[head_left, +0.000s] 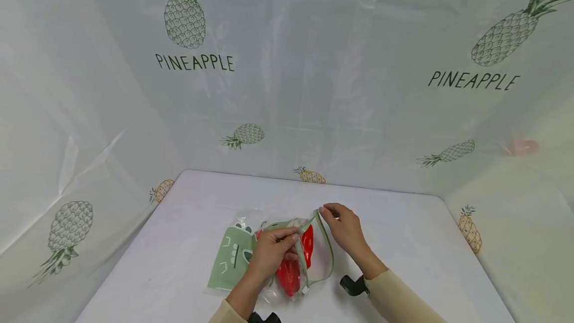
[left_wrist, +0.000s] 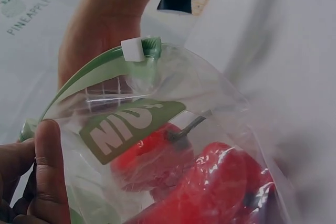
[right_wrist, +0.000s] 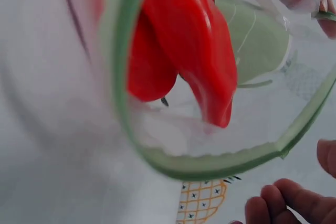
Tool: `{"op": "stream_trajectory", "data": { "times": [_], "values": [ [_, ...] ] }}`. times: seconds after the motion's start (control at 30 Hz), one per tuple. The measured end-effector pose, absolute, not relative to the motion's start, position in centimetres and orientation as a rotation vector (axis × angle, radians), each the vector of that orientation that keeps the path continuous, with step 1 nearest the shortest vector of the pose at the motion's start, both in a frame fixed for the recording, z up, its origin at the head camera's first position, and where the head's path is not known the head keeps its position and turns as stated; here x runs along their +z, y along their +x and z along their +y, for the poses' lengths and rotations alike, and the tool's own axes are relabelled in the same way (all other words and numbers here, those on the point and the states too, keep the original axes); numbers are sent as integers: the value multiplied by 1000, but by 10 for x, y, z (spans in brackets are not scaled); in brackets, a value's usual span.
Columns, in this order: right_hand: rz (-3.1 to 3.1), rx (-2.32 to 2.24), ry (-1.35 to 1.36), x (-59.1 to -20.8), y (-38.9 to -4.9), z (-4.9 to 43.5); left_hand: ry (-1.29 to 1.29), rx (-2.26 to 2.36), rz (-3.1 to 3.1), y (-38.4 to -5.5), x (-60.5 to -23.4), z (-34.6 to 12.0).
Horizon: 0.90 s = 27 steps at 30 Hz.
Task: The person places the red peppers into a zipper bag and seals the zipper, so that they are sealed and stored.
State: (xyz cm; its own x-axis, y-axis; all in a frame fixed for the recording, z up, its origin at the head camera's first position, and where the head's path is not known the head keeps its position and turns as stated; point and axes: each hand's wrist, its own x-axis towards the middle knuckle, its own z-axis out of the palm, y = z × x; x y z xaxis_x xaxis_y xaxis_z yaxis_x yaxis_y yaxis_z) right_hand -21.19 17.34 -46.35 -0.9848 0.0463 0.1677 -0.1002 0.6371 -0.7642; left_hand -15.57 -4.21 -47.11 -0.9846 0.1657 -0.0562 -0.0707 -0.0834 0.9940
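My left hand (head_left: 272, 250) pinches the green zip rim of a clear zip bag (head_left: 321, 263). The bag's mouth gapes in a wide loop, with a white slider (left_wrist: 132, 50) at one end of the zip. Inside lie shiny red peppers (head_left: 289, 275), one with a dark stem in the left wrist view. A green label with white letters (left_wrist: 126, 129) is printed on the plastic. My right hand (head_left: 345, 228) is by the rim's far corner, fingertips right at it; in the right wrist view its thumb (right_wrist: 328, 156) and fingers stand apart with nothing between them.
Left of my left hand, a green bag with a cartoon face (head_left: 230, 258) lies flat, partly under that hand. Both rest on a white table (head_left: 381, 213). Pineapple-printed sheeting (head_left: 314, 88) surrounds the table. Black wrist mounts (head_left: 353, 285) sit on both wrists.
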Motion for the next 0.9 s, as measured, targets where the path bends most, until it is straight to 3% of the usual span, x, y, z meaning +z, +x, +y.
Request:
{"op": "stream_trajectory", "data": {
  "times": [0.9],
  "values": [
    [-2680, 1315, 120, -477, -226, 161, 143, 2105, 2030, -151, -479, -34]
  ]
}}
